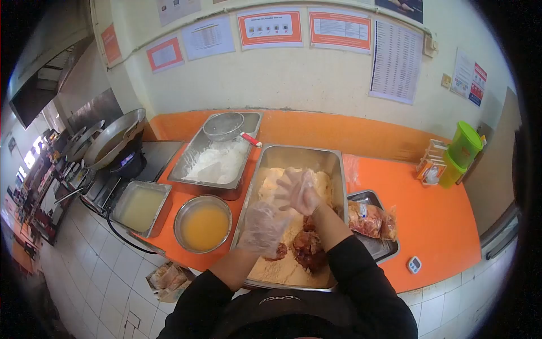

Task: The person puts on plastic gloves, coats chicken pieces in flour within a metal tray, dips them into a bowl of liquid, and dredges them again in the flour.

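Both my hands wear clear plastic gloves and are raised over a deep steel pan [342, 186] of pale orange flour [282, 270]. My left hand [263, 226] is on the pan's left side, its fingers stretched toward my right hand and partly blurred by the glove. Fingers spread, my right hand [298, 191] shows its palm and holds nothing. Reddish marinated meat pieces [309, 251] lie on the flour below my right wrist. A smaller meat piece [276, 252] is beside my left wrist, partly covered by it.
Left of the pan stand a bowl of orange liquid [203, 226], a pan of cloudy liquid [138, 208] and a tray of white flour [217, 161] with a sieve [224, 127]. At right, bagged meat [367, 219] lies on a tray [387, 248] near a timer [414, 265]. Woks [116, 138] stand far left.
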The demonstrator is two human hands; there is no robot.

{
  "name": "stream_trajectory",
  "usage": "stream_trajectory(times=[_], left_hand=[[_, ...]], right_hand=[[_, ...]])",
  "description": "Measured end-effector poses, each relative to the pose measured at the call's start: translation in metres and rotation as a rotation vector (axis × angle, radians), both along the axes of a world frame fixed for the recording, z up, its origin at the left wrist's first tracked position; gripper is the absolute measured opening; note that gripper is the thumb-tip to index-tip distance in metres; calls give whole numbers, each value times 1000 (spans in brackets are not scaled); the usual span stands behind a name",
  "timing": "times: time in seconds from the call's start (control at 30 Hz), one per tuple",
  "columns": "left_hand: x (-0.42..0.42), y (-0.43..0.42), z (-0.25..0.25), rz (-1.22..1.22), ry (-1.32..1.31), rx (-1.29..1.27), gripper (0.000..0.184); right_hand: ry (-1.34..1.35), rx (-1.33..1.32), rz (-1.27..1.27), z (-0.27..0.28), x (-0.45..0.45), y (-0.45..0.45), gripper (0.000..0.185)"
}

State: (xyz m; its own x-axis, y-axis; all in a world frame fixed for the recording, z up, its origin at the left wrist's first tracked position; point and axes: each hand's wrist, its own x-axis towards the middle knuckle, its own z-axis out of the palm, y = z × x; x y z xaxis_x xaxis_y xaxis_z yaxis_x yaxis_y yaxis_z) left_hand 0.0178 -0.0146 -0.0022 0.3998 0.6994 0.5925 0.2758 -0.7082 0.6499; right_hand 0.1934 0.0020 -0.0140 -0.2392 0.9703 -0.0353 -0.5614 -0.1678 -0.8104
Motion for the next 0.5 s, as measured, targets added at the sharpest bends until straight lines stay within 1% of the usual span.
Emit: stream_trajectory(times=[0.03, 0.1, 0.17, 0.27, 0.33, 0.37, 0.4, 0.43, 0.47, 0.5], left_hand=[[1, -9, 12, -2, 79, 133, 20], [3, -17, 15, 1, 153, 196, 21], [5, -23, 8, 5, 133, 60, 23], [3, -9, -6, -136, 416, 47, 23], [6, -17, 0, -246, 123, -53, 25], [7, -21, 2, -300, -24, -104, 26], [9, -9, -26, -398, -78, -324, 25], [11, 12, -76, -494, -133, -545, 24], [11, 16, -88, -512, -67, -498, 23], [11, 14, -83, -531, -3, -448, 23]], right_hand=[[-12, 20, 36, 1, -9, -1, 94], [-21, 105, 41, -8, -27, 1, 93], [9, 159, 67, -23, -34, 9, 93], [93, 152, 112, -32, -38, 12, 93], [130, 98, 109, -10, -42, -5, 92], [138, 76, 76, -5, -42, -9, 88], [139, 54, -9, -5, -43, -8, 84], [132, 35, -121, -6, -45, -6, 81], [108, 18, -262, -8, -48, -1, 77], [82, -14, -385, -11, -49, 2, 74]])
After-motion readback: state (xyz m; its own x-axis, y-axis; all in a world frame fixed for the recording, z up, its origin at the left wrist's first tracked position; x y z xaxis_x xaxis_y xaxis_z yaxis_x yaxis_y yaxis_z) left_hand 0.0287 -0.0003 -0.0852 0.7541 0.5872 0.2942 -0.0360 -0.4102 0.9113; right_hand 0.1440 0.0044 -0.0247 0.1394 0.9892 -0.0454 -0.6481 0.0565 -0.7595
